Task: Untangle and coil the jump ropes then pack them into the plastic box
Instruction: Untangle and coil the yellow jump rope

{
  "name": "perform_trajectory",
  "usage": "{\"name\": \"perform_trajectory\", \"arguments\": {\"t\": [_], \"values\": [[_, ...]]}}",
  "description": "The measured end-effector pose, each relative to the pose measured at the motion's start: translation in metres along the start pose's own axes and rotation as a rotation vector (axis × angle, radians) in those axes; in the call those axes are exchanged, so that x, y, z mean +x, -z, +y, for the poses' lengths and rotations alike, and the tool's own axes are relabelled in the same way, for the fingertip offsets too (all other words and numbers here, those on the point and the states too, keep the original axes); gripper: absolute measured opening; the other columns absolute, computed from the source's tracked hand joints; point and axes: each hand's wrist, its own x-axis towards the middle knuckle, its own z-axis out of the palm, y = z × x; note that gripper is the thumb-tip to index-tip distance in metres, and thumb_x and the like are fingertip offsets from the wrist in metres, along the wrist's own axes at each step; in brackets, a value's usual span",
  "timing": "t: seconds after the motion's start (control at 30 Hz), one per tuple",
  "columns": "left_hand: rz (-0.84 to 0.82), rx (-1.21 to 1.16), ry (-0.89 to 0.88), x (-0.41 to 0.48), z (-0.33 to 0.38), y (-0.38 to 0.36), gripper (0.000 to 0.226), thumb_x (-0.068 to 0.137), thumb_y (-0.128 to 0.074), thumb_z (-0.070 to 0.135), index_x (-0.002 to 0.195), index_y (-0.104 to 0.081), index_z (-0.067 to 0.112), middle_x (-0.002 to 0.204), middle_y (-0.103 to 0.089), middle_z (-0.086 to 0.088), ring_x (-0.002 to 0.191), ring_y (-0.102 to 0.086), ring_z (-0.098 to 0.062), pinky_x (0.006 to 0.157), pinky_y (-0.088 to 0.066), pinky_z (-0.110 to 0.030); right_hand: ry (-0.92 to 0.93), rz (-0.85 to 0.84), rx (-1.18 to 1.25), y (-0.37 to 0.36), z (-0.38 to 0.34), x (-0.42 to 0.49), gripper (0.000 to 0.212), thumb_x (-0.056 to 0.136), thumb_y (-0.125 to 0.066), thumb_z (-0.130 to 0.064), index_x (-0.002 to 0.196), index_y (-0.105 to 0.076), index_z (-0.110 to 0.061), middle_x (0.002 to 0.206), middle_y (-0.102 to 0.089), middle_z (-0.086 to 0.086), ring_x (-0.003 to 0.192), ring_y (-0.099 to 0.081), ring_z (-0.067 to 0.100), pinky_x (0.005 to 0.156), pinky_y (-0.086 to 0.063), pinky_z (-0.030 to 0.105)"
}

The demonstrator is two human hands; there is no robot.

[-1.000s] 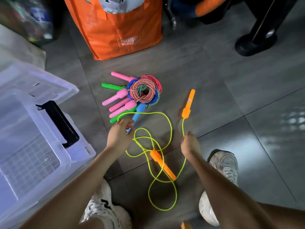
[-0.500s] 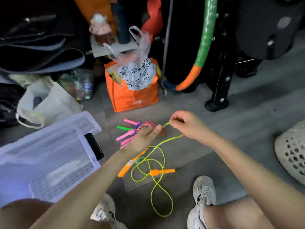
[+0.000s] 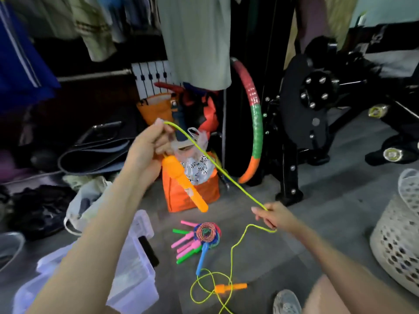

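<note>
Grey floor (image 3: 317, 223) holds the plastic box (image 3: 127, 275) at left, near for packing. Left hand (image 3: 147, 148) grips the yellow rope (image 3: 204, 155) high so its orange handle (image 3: 183, 182) dangles free; right hand (image 3: 272, 217) pinches it lower, likely to draw out tangles.

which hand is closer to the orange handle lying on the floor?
Right. The right hand pinches the yellow rope not far above the floor handle. The left hand grips the rope much higher, far up-left.
</note>
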Motion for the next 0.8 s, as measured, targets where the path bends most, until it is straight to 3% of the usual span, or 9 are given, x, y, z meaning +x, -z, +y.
{"name": "perform_trajectory", "arguments": {"t": [0.07, 0.17, 0.3, 0.43, 0.5, 0.57, 0.63, 0.7, 0.8], "values": [[0.105, 0.244, -0.067, 0.000, 0.011, 0.015, 0.037, 0.101, -0.036, 0.025, 0.071, -0.052, 0.012, 0.041, -0.029, 0.010, 0.033, -0.023, -0.002, 0.039, -0.027, -0.014, -0.063, 0.045, 0.190, 0.006, 0.002, -0.006, 0.017, 0.081, -0.070, -0.020, 0.080, -0.063, -0.005, 0.039, -0.038, -0.007, 0.040, -0.030, 0.007, 0.042, -0.024, 0.019], [0.238, 0.748, -0.061, -0.002, -0.014, 0.041, 0.036, 0.099, -0.044, 0.023, 0.066, -0.055, 0.012, 0.046, -0.032, 0.002, 0.036, -0.027, -0.007, 0.036, -0.025, -0.016, -0.033, 0.029, 0.372, 0.014, -0.045, -0.007, 0.019, 0.086, -0.058, -0.004, 0.104, -0.060, 0.003, 0.047, -0.040, -0.011, 0.041, -0.027, 0.004, 0.039, -0.019, 0.014], [0.158, 1.085, 0.055, -0.014, -0.057, 0.056, 0.038, 0.095, -0.049, 0.020, 0.058, -0.058, 0.015, 0.035, -0.035, 0.005, 0.041, -0.034, -0.015, 0.047, -0.026, -0.026, 0.272, 0.112, 0.143, 0.014, -0.138, -0.023, 0.035, 0.096, -0.048, -0.018, 0.104, -0.050, 0.016, 0.053, -0.031, -0.005, 0.049, -0.033, 0.012, 0.040, -0.019, 0.018], [0.183, 1.270, 0.161, -0.022, -0.076, 0.061, 0.043, 0.096, -0.047, 0.022, 0.054, -0.055, 0.016, 0.045, -0.041, 0.001, 0.045, -0.039, -0.013, 0.047, -0.027, -0.026, 0.700, 0.318, -0.128, 0.036, -0.236, -0.053, 0.021, 0.094, -0.049, -0.017, 0.093, -0.067, -0.005, 0.050, -0.045, -0.014, 0.044, -0.040, -0.001, 0.050, -0.028, 0.016], [0.185, 1.249, 0.204, -0.025, -0.084, 0.062, 0.044, 0.098, -0.045, 0.023, 0.055, -0.053, 0.015, 0.046, -0.039, 0.002, 0.045, -0.036, -0.012, 0.046, -0.024, -0.027, 0.841, 0.482, -0.112, 0.055, -0.270, -0.062, 0.021, 0.090, -0.050, -0.018, 0.090, -0.069, -0.009, 0.048, -0.049, -0.021, 0.047, -0.042, -0.004, 0.052, -0.029, 0.014], [0.185, 1.030, 0.257, -0.027, -0.089, 0.063, 0.044, 0.098, -0.046, 0.025, 0.056, -0.052, 0.013, 0.042, -0.033, 0.006, 0.039, -0.030, -0.010, 0.043, -0.021, -0.025, 0.915, 0.671, -0.188, 0.063, -0.281, -0.057, 0.021, 0.087, -0.051, -0.020, 0.089, -0.069, -0.012, 0.055, -0.054, -0.025, 0.056, -0.046, -0.007, 0.060, -0.037, 0.015], [0.181, 0.736, 0.342, -0.025, -0.091, 0.066, 0.040, 0.098, -0.047, 0.025, 0.061, -0.054, 0.011, 0.038, -0.026, 0.011, 0.032, -0.022, -0.006, 0.037, -0.016, -0.018, 0.894, 0.790, -0.347, 0.056, -0.269, -0.040, 0.019, 0.088, -0.051, -0.020, 0.090, -0.068, -0.012, 0.075, -0.067, -0.013, 0.073, -0.060, 0.007, 0.070, -0.047, 0.028], [0.162, 0.521, 0.419, -0.023, -0.090, 0.069, 0.036, 0.100, -0.041, 0.021, 0.070, -0.054, 0.008, 0.039, -0.023, 0.012, 0.031, -0.017, -0.003, 0.034, -0.013, -0.013, 0.719, 0.751, -0.605, 0.042, -0.239, -0.017, 0.018, 0.086, -0.051, -0.018, 0.089, -0.068, -0.014, 0.087, -0.071, 0.008, 0.088, -0.065, 0.030, 0.073, -0.048, 0.037], [0.138, 0.372, 0.449, -0.019, -0.086, 0.064, 0.033, 0.102, -0.030, 0.014, 0.078, -0.052, 0.007, 0.039, -0.030, 0.010, 0.029, -0.022, -0.001, 0.031, -0.014, -0.012, 0.420, 0.584, -0.996, 0.015, -0.188, 0.006, 0.022, 0.085, -0.048, -0.019, 0.092, -0.069, -0.016, 0.092, -0.070, 0.013, 0.089, -0.065, 0.036, 0.070, -0.050, 0.036]]}}
